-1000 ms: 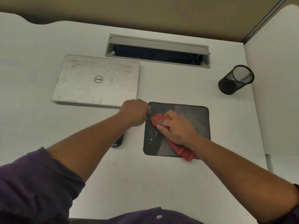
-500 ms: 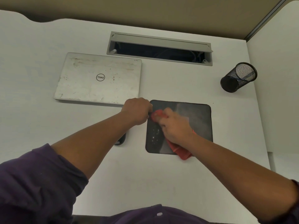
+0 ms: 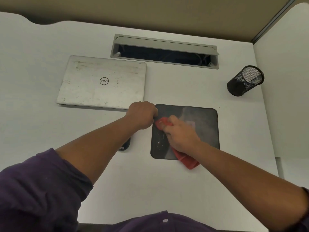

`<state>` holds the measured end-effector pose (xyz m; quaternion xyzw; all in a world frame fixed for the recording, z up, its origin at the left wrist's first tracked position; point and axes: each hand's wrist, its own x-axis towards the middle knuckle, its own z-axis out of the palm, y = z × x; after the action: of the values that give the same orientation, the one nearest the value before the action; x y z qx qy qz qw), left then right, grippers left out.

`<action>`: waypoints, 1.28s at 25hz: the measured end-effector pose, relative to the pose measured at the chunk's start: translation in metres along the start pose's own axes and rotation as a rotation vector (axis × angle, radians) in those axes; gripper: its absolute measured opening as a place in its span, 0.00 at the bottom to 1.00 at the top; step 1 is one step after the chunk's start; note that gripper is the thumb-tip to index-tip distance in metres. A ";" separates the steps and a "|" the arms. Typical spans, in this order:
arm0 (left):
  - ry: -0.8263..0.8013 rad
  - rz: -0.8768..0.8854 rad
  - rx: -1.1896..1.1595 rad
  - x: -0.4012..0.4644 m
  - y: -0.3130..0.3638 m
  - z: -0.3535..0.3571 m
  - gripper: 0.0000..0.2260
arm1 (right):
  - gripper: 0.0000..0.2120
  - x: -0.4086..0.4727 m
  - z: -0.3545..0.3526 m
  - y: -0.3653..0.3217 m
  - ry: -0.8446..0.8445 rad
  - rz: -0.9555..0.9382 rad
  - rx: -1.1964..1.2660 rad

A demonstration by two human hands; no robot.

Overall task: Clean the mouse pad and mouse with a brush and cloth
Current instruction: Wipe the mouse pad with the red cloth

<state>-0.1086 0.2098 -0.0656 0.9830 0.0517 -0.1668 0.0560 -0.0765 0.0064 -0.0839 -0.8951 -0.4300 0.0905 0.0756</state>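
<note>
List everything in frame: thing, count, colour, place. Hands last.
mouse pad: 1, dark grey with white specks on its left part, centre-right of desk
cloth: 1, red, on the mouse pad under the right hand, one end past the pad's near edge
mouse: 1, black, left of the pad, mostly hidden by the left forearm
laptop: 1, silver, lid shut and smudged, far left of pad
pen cup: 1, black mesh, far right
cable tray: 1, grey, flap open, back of desk
desk: 1, white
left hand: 1, curled, at the pad's left edge
right hand: 1, grips the cloth on the pad
</note>
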 end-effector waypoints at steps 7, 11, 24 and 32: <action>0.027 -0.017 -0.019 0.002 0.000 0.005 0.10 | 0.17 0.015 0.001 -0.004 -0.008 0.055 0.043; 0.088 0.024 -0.038 -0.007 0.000 0.010 0.12 | 0.17 0.028 0.000 0.006 0.016 0.193 0.146; -0.040 -0.076 -0.020 0.011 -0.002 -0.002 0.15 | 0.17 0.041 -0.010 -0.005 -0.071 0.191 0.079; -0.035 -0.049 -0.001 0.013 -0.007 0.006 0.16 | 0.14 0.057 -0.012 -0.002 -0.058 0.142 0.043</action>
<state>-0.0994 0.2168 -0.0765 0.9784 0.0750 -0.1852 0.0534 -0.0405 0.0512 -0.0777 -0.9185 -0.3654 0.1310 0.0758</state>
